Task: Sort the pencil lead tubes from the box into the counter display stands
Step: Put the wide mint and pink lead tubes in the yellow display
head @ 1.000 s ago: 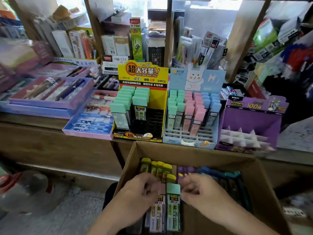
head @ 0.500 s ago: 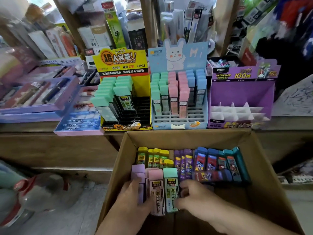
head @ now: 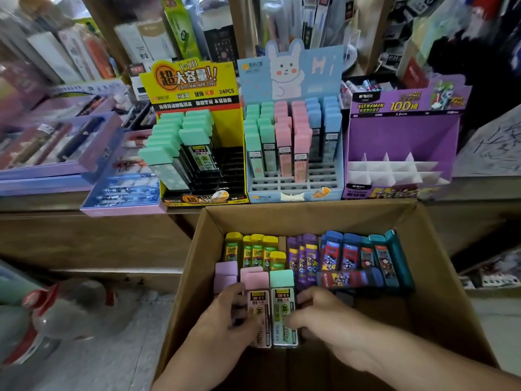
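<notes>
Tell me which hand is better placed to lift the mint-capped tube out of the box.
Probably right. The right hand has its fingers curled against the mint-capped tube, while the left hand is on the pink-capped tube beside it.

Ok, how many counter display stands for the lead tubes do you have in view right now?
3, side by side on the counter behind the box: yellow stand at left, blue bunny stand in the middle, purple stand at right. None looks hidden.

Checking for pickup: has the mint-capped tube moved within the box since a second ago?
No. The mint-capped tube still lies just below the yellow tubes.
</notes>
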